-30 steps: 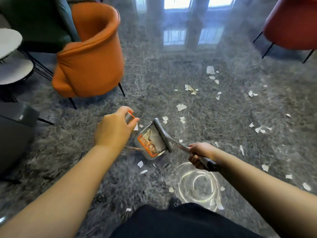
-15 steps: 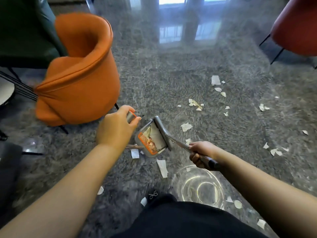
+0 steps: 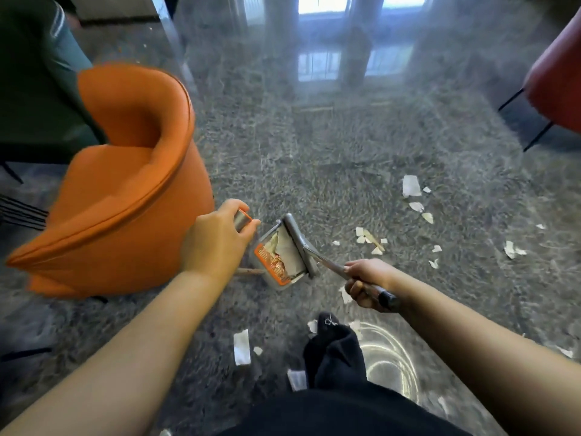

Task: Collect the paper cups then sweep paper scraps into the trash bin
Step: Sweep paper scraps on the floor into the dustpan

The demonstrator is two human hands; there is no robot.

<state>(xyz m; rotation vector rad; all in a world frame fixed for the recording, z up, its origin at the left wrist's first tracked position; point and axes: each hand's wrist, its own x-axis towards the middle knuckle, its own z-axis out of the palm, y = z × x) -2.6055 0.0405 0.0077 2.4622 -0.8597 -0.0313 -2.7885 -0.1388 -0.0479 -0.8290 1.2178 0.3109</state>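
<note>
The dustpan (image 3: 279, 258) hangs just above the grey carpet (image 3: 345, 152), already holding torn paper, with the brush (image 3: 301, 245) laid against its far edge. The left hand (image 3: 217, 243) wraps its grip round the dustpan's handle; the right hand (image 3: 366, 283) clenches the brush handle. Paper scraps (image 3: 412, 185) lie scattered to the right, nearer the person than a second ago (the whole view has shifted forward). A black-socked foot (image 3: 333, 347) has come into sight, and the orange chair (image 3: 119, 184) looms closer on the left.
</note>
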